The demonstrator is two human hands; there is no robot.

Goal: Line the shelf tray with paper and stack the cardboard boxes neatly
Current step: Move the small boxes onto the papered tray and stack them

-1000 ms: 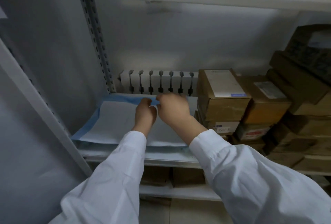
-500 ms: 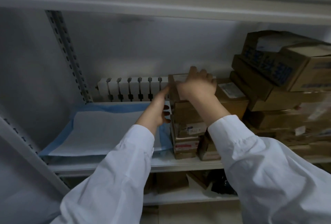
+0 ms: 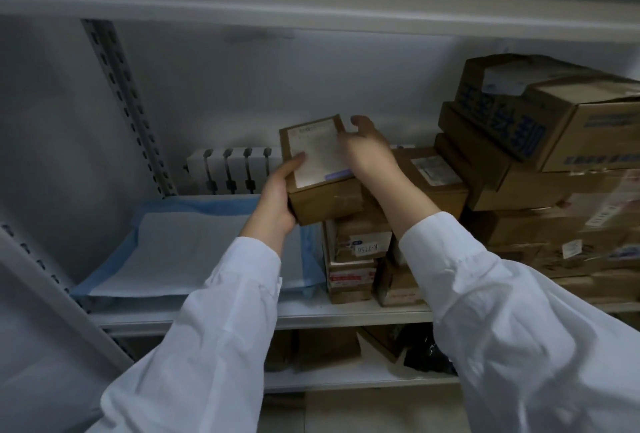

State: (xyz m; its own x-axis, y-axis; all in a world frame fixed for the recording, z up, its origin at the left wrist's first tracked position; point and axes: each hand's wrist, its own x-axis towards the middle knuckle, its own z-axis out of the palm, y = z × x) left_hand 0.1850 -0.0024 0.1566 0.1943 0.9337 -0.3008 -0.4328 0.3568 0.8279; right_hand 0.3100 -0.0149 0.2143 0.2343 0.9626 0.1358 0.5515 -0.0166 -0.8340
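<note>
A small brown cardboard box (image 3: 323,202) with a white label on top is lifted and tilted above the stack of small boxes (image 3: 360,249). My left hand (image 3: 277,200) grips its left front corner, thumb on the label. My right hand (image 3: 369,152) holds its right side, fingers over the top edge. White paper with a blue border (image 3: 180,249) lies flat on the left part of the shelf tray (image 3: 311,316).
Larger cardboard boxes (image 3: 540,169) are piled at the right. A white rack with dark clips (image 3: 232,169) stands against the back wall. A perforated upright (image 3: 128,103) is at the left. More boxes (image 3: 325,349) sit on the lower shelf.
Both hands left the paper and moved right to the top box of the stack. The box has since risen and shifted left, tilted, held between both hands.
</note>
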